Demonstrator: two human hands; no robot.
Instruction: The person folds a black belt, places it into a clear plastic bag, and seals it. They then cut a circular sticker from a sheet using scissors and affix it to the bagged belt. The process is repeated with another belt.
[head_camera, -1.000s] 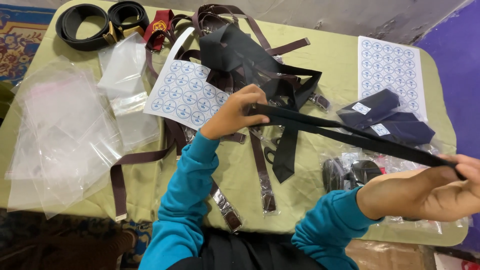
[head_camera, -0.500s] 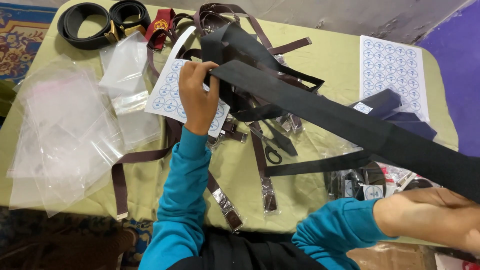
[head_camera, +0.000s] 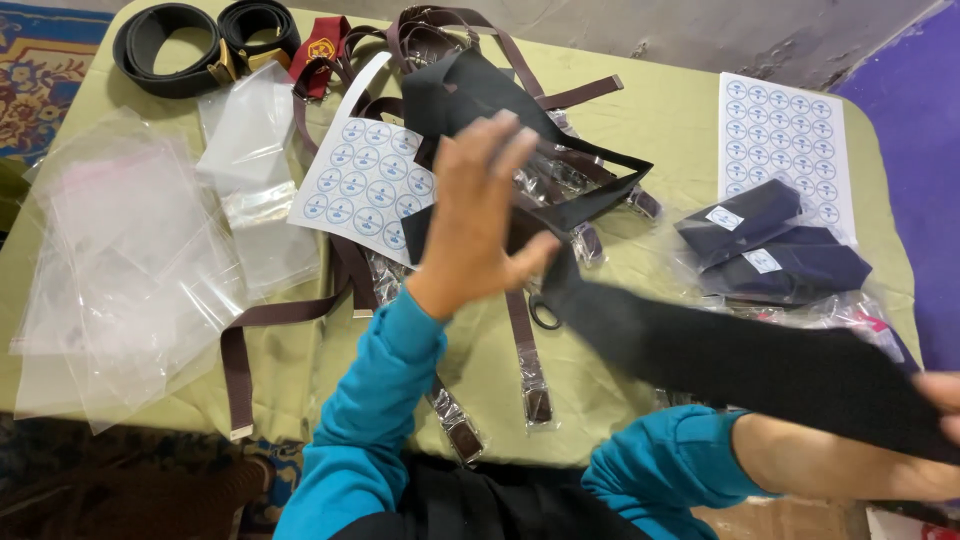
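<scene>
A wide black woven strap (head_camera: 760, 370) runs from the lower right up to the middle of the table. My left hand (head_camera: 480, 215) is raised over the strap's far part, fingers spread and blurred, with the strap passing under its palm. My right hand (head_camera: 940, 395) is at the right edge, mostly cut off, its fingers closed over the strap's near end. Both arms wear teal sleeves. More of the black strap lies folded behind my left hand (head_camera: 480, 95).
On the green-covered table (head_camera: 680, 110) lie two sheets of round stickers (head_camera: 365, 180) (head_camera: 785, 130), a heap of clear plastic bags (head_camera: 130, 260), brown straps (head_camera: 280, 315), coiled black belts (head_camera: 170, 50), bagged dark navy items (head_camera: 780, 250) and scissors (head_camera: 545, 312).
My left hand let go its grip near the sticker sheet, rose toward the middle and spread its fingers. The strap dropped lower and nearer. My right hand slid further off the right edge.
</scene>
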